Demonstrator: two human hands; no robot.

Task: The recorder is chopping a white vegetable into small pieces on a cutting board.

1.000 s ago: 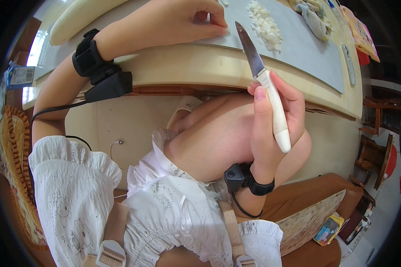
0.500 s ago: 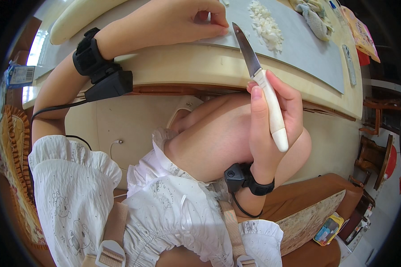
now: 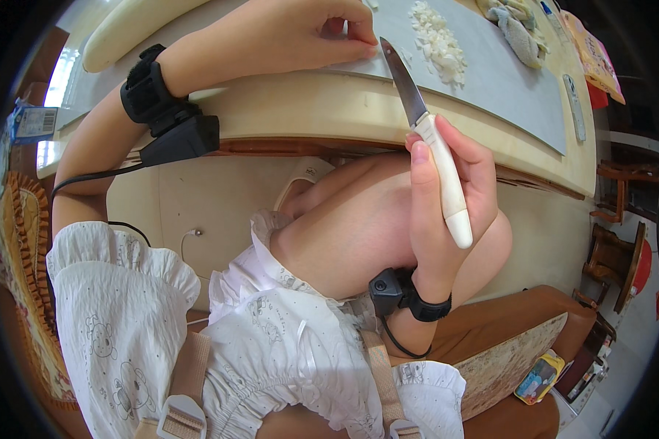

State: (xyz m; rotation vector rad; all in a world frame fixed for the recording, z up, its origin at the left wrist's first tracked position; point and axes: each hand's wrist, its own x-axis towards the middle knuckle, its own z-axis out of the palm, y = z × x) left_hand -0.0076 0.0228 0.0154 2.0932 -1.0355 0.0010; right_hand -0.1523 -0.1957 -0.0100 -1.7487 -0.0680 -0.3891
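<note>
My right hand [image 3: 458, 172] is wrapped round the white handle of a small kitchen knife [image 3: 410, 88], whose blade points up and left over the near edge of a grey board [image 3: 509, 106]. Thumb and fingers of my left hand [image 3: 340, 36] are pinched together over that board, close to the knife tip; what they hold, if anything, is hidden. Chopped white pieces [image 3: 438, 42] lie in a long heap just right of the blade. A few more bits lie by my left fingertips. At the upper left rests a long, pale vegetable [image 3: 135, 29], perhaps a white radish.
A crumpled grey-and-yellow cloth [image 3: 516, 33] is at the board's far right. Beyond it on the cream table [image 3: 285, 110] lie a ruler-like strip [image 3: 574, 107] and a pink-orange packet [image 3: 593, 55]. My legs are below the table edge, beside a brown bench [image 3: 505, 336].
</note>
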